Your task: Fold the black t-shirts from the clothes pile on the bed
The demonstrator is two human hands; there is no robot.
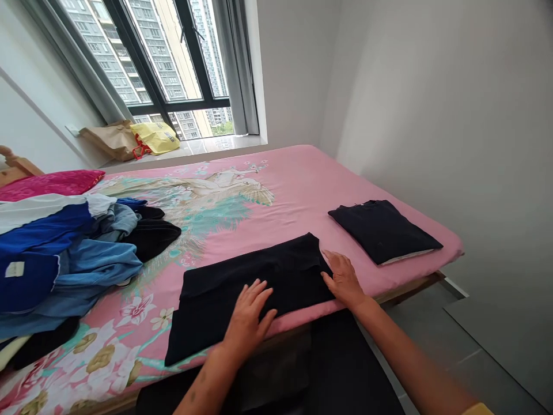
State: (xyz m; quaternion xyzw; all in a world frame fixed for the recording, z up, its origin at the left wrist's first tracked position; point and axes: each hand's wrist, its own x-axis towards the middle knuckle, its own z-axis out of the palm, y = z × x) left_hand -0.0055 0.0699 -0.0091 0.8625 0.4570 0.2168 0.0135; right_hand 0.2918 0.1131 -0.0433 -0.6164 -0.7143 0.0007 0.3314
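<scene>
A black garment (242, 288) lies partly folded on the pink flowered bed sheet (298, 190), near the bed's front edge. My left hand (248, 314) rests flat on it, fingers spread and open. My right hand (343, 276) lies flat at the garment's right end, fingers stretched out. Neither hand holds anything. A folded dark garment (384, 230) sits to the right, near the bed's corner.
A heap of blue, white and black clothes (64, 253) fills the left of the bed. A pink pillow (47, 183) lies behind it. Brown and yellow bags (138, 138) sit on the window sill. A grey wall runs along the right.
</scene>
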